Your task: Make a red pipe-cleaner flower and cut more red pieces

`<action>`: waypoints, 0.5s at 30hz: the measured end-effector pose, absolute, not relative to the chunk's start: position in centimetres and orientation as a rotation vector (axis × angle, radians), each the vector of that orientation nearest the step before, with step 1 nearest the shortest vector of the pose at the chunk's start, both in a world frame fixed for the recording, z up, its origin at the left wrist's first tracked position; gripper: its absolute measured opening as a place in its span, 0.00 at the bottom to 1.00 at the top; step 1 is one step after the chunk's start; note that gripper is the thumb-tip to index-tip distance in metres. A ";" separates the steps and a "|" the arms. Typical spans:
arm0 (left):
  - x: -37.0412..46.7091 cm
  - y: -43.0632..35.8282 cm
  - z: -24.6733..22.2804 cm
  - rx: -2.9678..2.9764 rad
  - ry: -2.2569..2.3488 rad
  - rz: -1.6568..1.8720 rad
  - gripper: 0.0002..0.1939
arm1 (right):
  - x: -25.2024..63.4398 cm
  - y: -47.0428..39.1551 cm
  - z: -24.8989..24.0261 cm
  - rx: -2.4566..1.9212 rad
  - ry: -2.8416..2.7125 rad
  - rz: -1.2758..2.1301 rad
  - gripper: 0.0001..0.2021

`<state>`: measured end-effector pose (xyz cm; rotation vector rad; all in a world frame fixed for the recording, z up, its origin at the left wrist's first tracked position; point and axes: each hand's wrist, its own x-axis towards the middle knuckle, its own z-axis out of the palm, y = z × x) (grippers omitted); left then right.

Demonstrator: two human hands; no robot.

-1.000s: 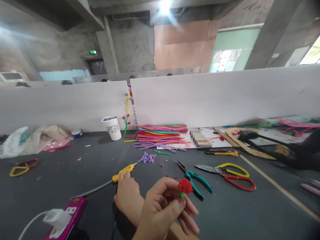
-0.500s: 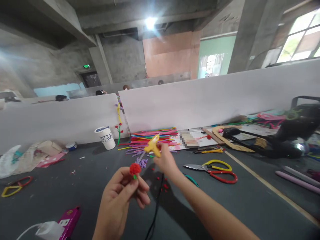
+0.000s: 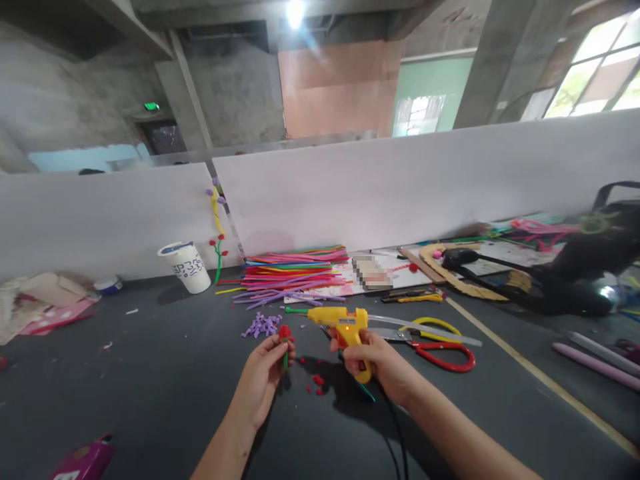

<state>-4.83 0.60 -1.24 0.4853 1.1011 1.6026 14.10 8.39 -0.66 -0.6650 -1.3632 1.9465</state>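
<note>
Pinched between the thumb and fingers of my left hand (image 3: pixel 267 377) is a small red pipe-cleaner flower (image 3: pixel 285 333) on a short green stem, held upright. My right hand (image 3: pixel 374 359) wraps round the handle of a yellow hot glue gun (image 3: pixel 336 316). Its green nozzle points left, just above the flower and apart from it, and a clear glue stick (image 3: pixel 440 330) sticks far out of its back end. Red scraps (image 3: pixel 319 380) lie on the table between my hands. A pile of short purple pieces (image 3: pixel 263 325) sits just beyond my left hand.
Coloured pipe cleaners (image 3: pixel 295 270) are stacked by the white partition (image 3: pixel 380 193). Large scissors (image 3: pixel 443 363) with red and yellow handles lie right of the glue gun. A white cup (image 3: pixel 186 268) stands at the back left. A black cord (image 3: pixel 400 433) hangs below my right hand.
The glue gun has swung round, its nozzle now pointing left, and come down and to the right with my right hand. My left hand has shifted slightly right with the flower.
</note>
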 end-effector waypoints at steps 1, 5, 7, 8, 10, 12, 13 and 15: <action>-5.0 0.5 -1.6 0.455 1.096 1.585 0.07 | 14.3 8.2 -0.7 -0.673 -1.354 2.021 0.14; -5.5 0.1 -2.2 0.349 1.079 1.530 0.07 | 15.9 8.3 0.5 -0.764 -1.300 2.013 0.14; -5.4 0.1 -2.3 0.312 1.079 1.528 0.06 | 16.6 8.5 1.2 -0.793 -1.276 1.982 0.12; -5.4 0.2 -2.3 0.297 1.081 1.530 0.06 | 16.8 8.5 1.4 -0.794 -1.271 1.969 0.11; -5.1 0.2 -2.4 0.284 1.091 1.538 0.06 | 16.9 8.4 1.3 -0.802 -1.296 1.967 0.12; -4.9 0.1 -2.4 0.301 1.109 1.534 0.06 | 16.6 8.0 0.8 -0.851 -1.351 1.959 0.14; -4.8 0.0 -2.4 0.317 1.120 1.526 0.06 | 16.3 7.8 0.4 -0.889 -1.384 1.944 0.16; -4.6 -0.2 -2.2 0.338 1.141 1.508 0.06 | 15.8 7.2 -0.4 -0.943 -1.465 1.896 0.18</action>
